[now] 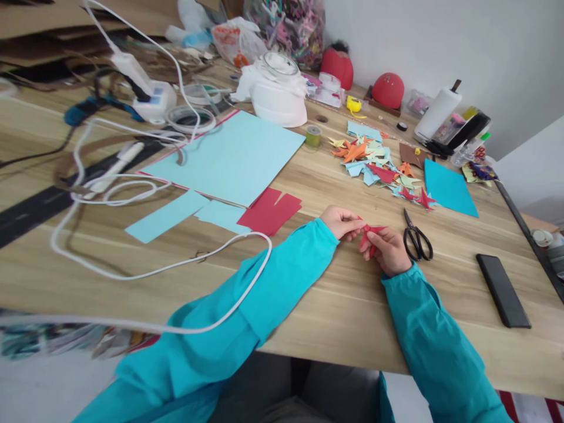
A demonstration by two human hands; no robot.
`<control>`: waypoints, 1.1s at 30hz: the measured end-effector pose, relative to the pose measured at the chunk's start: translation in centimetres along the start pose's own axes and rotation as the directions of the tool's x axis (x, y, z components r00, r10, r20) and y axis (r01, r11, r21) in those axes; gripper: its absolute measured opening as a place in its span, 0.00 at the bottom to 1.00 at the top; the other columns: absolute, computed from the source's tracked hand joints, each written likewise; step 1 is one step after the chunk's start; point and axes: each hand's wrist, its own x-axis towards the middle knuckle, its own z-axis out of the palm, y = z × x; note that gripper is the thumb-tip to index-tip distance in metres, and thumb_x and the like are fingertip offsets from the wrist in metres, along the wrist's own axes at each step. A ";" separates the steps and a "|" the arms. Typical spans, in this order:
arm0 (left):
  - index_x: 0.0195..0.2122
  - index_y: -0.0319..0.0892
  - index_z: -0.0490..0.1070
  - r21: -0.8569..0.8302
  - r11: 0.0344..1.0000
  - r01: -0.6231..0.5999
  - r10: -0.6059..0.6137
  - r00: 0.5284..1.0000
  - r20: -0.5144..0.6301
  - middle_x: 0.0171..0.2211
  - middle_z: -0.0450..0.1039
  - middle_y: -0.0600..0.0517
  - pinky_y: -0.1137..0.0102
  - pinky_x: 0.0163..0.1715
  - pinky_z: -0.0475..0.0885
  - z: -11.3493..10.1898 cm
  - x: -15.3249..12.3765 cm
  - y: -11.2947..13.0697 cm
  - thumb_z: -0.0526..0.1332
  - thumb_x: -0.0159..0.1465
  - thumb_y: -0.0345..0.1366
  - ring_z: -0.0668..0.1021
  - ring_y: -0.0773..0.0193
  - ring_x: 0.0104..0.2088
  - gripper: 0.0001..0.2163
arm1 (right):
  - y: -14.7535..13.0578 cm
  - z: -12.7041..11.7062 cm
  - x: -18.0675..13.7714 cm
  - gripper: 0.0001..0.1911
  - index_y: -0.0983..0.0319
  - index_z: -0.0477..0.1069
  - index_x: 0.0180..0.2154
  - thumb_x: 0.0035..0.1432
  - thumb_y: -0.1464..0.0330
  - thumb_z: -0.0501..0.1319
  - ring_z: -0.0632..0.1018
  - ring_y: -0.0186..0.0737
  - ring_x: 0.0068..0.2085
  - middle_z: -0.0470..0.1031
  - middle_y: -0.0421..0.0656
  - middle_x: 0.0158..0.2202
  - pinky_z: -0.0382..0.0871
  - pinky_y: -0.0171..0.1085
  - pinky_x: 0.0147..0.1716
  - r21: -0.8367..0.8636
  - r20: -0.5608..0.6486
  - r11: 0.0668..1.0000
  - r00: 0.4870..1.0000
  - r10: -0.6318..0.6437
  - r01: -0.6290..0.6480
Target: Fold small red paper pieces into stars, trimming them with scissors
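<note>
A small folded red paper crane (372, 230) with pointed ends is held above the wooden table between my two hands. My left hand (342, 222) pinches its left tip between thumb and fingers. On its other side, my right hand (388, 248) grips it, thumb on top. The fingers cover part of the folds. Black-handled scissors (418, 238) lie just right of my right hand. Beyond the hands is a heap of folded paper pieces (374, 161) in orange, blue, yellow and red. Cut red paper (271, 211) lies left of my left hand.
Light blue sheets (238, 155) and strips (167, 216) lie to the left. A white cable (198, 275) loops across the table and over my left sleeve. A phone (503, 291) lies at right, a bright blue sheet (450, 187) behind it. Bags and a white roll (279, 97) stand at the back.
</note>
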 end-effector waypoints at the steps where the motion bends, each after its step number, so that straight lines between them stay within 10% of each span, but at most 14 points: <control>1: 0.20 0.32 0.71 -0.004 1.000 0.002 -0.002 1.000 0.000 0.13 0.67 0.55 0.78 0.12 0.63 0.0 0.0 0.0 0.66 0.46 0.33 0.68 0.74 0.13 0.08 | -0.1 0.0 0.0 0.10 0.67 0.73 0.29 0.50 0.65 0.61 0.71 0.30 0.15 0.75 0.43 0.19 0.64 0.28 0.13 0.012 -0.003 1.000 1.000 0.004 -0.004; 8: 0.30 0.33 0.71 -0.202 0.978 -0.048 0.050 0.999 0.007 0.21 0.73 0.52 0.75 0.18 0.70 -0.4 0.0 0.3 0.69 0.39 0.30 0.76 0.67 0.22 0.16 | -0.3 0.1 0.0 0.10 0.67 0.73 0.22 0.49 0.66 0.61 0.69 0.29 0.13 0.74 0.43 0.17 0.63 0.27 0.11 0.063 -0.024 0.998 0.999 0.025 -0.023; 33: 0.25 0.33 0.73 0.004 0.994 -0.111 0.108 0.975 0.194 0.19 0.74 0.51 0.78 0.20 0.69 -0.9 0.0 -0.2 0.67 0.42 0.31 0.75 0.69 0.22 0.09 | -0.5 0.0 -0.1 0.12 0.67 0.72 0.19 0.49 0.68 0.60 0.69 0.28 0.11 0.74 0.42 0.15 0.60 0.24 0.09 0.037 0.002 0.995 0.996 0.093 -0.093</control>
